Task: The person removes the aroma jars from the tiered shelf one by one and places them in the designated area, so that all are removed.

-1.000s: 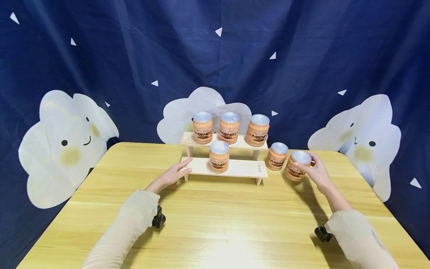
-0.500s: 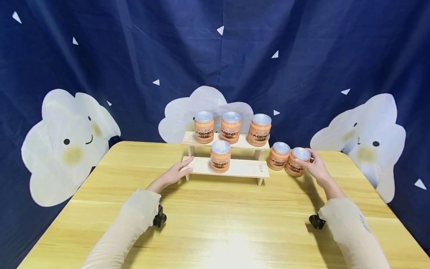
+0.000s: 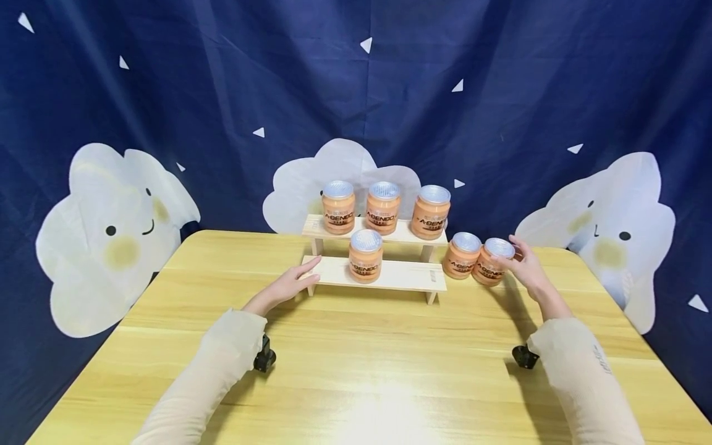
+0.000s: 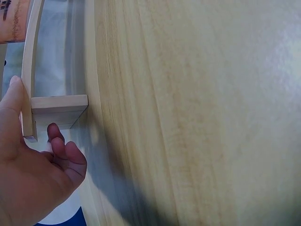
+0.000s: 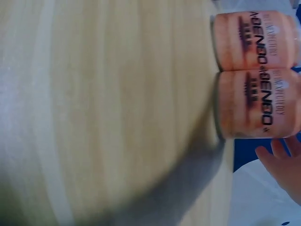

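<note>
At the left end of the lower step of a two-step wooden display stand (image 3: 400, 276), my left hand (image 3: 285, 286) grips the board. In the left wrist view, one digit of the left hand (image 4: 28, 174) lies along the board (image 4: 29, 70), the other fingers bent near its leg. My right hand (image 3: 528, 270) is beside the outer orange jar (image 3: 489, 270), its fingers spread and loosened. In the right wrist view, fingertips of the right hand (image 5: 284, 162) lie close to that jar (image 5: 258, 104); contact is unclear. A second orange jar (image 3: 461, 259) touches it.
The upper step bears a left jar (image 3: 339, 213), a middle jar (image 3: 382, 213) and a right jar (image 3: 431, 217), all silver-lidded. Another jar (image 3: 365, 262) stands on the lower step. The wooden table (image 3: 334, 358) ends at a blue cloud-patterned curtain (image 3: 222, 93).
The outer jar has moved left against its neighbour. My right hand came left with it, then its fingers loosened and spread. My left hand stays on the stand.
</note>
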`<state>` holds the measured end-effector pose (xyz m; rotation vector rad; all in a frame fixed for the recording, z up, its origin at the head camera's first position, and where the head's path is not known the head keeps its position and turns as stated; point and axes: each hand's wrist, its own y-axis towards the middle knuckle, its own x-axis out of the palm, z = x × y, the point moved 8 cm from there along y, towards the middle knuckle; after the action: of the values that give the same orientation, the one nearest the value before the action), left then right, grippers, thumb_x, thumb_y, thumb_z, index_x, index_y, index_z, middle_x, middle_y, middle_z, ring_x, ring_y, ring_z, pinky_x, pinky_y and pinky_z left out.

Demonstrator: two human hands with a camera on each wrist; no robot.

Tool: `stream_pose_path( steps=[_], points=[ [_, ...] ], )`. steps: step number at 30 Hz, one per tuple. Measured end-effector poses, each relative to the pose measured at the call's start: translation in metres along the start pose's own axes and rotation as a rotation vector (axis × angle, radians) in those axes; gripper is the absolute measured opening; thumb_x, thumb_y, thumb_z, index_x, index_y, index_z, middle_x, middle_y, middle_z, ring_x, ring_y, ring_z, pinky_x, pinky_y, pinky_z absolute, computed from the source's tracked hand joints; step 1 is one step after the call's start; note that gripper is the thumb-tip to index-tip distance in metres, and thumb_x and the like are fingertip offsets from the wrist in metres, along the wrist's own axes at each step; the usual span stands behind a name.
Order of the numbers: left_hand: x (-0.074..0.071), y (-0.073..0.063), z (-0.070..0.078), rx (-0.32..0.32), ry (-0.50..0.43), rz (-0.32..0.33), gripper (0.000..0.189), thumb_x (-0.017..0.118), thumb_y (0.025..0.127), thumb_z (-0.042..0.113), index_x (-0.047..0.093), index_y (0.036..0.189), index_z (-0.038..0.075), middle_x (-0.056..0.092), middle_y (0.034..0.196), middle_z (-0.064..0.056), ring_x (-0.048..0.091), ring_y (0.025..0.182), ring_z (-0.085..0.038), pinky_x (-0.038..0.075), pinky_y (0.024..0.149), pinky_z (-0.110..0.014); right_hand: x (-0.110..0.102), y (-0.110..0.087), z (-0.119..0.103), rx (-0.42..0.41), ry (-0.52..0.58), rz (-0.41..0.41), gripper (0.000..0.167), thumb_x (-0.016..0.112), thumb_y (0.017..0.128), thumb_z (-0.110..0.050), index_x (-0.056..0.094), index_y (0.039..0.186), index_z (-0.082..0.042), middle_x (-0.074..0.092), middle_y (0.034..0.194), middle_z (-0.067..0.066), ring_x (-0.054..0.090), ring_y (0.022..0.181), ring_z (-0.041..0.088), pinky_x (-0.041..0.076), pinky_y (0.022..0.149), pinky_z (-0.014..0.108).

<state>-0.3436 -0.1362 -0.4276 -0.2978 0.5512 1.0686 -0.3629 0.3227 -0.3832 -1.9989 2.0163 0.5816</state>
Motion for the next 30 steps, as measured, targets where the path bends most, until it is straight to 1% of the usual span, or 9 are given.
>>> stream_pose_path(
  steps=[2,5,8,10,14,18,21,26,30],
  points=[
    [0.000,0.000,0.001,-0.001,-0.001,-0.004,0.056,0.045,0.097,0.019,0.021,0.143,-0.003,0.020,0.148,-0.018,0.016,0.135,-0.037,0.013,0.109,-0.051,-0.005,0.000,-0.006,-0.017,0.014,0.034,0.070,0.053,0.091,-0.013,0.011,0.143,0.006,0.024,0.139,0.034,0.026,0.125,0.044,0.032,0.097,0.023],
    [0.000,0.000,0.002,-0.005,0.004,-0.009,0.057,0.044,0.097,0.020,0.020,0.143,-0.003,0.019,0.148,-0.018,0.016,0.135,-0.037,0.013,0.110,-0.051,-0.011,-0.001,-0.018,-0.042,0.021,0.110,0.069,0.055,0.090,-0.015,0.016,0.144,0.003,0.032,0.136,0.026,0.028,0.125,0.037,0.032,0.099,0.020],
    [0.000,-0.001,0.003,-0.013,0.008,-0.010,0.057,0.044,0.097,0.020,0.020,0.143,-0.002,0.019,0.149,-0.018,0.016,0.135,-0.036,0.014,0.110,-0.051,-0.013,-0.004,-0.031,-0.074,0.033,0.165,0.067,0.058,0.090,-0.017,0.021,0.143,0.001,0.043,0.125,0.007,0.035,0.121,0.024,0.035,0.089,0.010],
    [0.000,-0.002,0.004,-0.016,0.008,-0.010,0.057,0.044,0.097,0.020,0.020,0.143,-0.002,0.019,0.149,-0.018,0.016,0.135,-0.037,0.014,0.110,-0.051,-0.011,-0.007,-0.040,-0.099,0.035,0.181,0.066,0.059,0.089,-0.017,0.025,0.142,0.001,0.045,0.115,-0.008,0.039,0.116,0.013,0.035,0.084,0.008],
    [0.000,-0.002,0.005,-0.018,0.006,-0.009,0.056,0.044,0.097,0.019,0.020,0.143,-0.002,0.018,0.149,-0.017,0.016,0.135,-0.036,0.013,0.110,-0.050,0.003,-0.013,-0.055,-0.152,0.063,0.150,0.062,0.060,0.087,-0.010,0.029,0.139,0.004,0.043,0.104,-0.021,0.040,0.105,-0.003,0.035,0.089,0.013],
    [0.000,-0.002,0.004,-0.024,0.018,-0.002,0.056,0.045,0.097,0.020,0.021,0.143,-0.001,0.019,0.149,-0.017,0.017,0.135,-0.037,0.014,0.109,-0.051,0.026,-0.019,-0.069,-0.200,0.108,0.090,0.056,0.060,0.085,-0.002,0.035,0.134,0.005,0.046,0.103,-0.024,0.043,0.102,-0.004,0.035,0.094,0.018],
    [0.000,-0.002,0.004,-0.030,0.025,0.000,0.056,0.045,0.097,0.020,0.021,0.143,-0.001,0.020,0.148,-0.017,0.018,0.135,-0.037,0.014,0.109,-0.051,0.047,-0.021,-0.077,-0.219,0.154,0.031,0.053,0.059,0.085,0.003,0.035,0.132,0.006,0.050,0.109,-0.014,0.045,0.105,0.004,0.036,0.094,0.020],
    [0.000,-0.002,0.004,-0.028,0.021,-0.003,0.056,0.045,0.097,0.020,0.021,0.143,-0.001,0.020,0.148,-0.017,0.018,0.135,-0.037,0.014,0.109,-0.051,0.085,-0.023,-0.090,-0.229,0.153,-0.081,0.056,0.059,0.084,0.004,0.033,0.135,0.007,0.047,0.123,0.021,0.046,0.110,0.016,0.037,0.097,0.030],
    [0.000,-0.002,0.003,-0.021,0.021,-0.001,0.056,0.045,0.097,0.020,0.021,0.143,-0.001,0.020,0.148,-0.017,0.018,0.135,-0.037,0.014,0.109,-0.051,0.114,-0.023,-0.100,-0.247,0.159,-0.154,0.057,0.059,0.084,0.004,0.035,0.135,0.006,0.044,0.127,0.030,0.045,0.114,0.028,0.036,0.099,0.045]
  ],
)
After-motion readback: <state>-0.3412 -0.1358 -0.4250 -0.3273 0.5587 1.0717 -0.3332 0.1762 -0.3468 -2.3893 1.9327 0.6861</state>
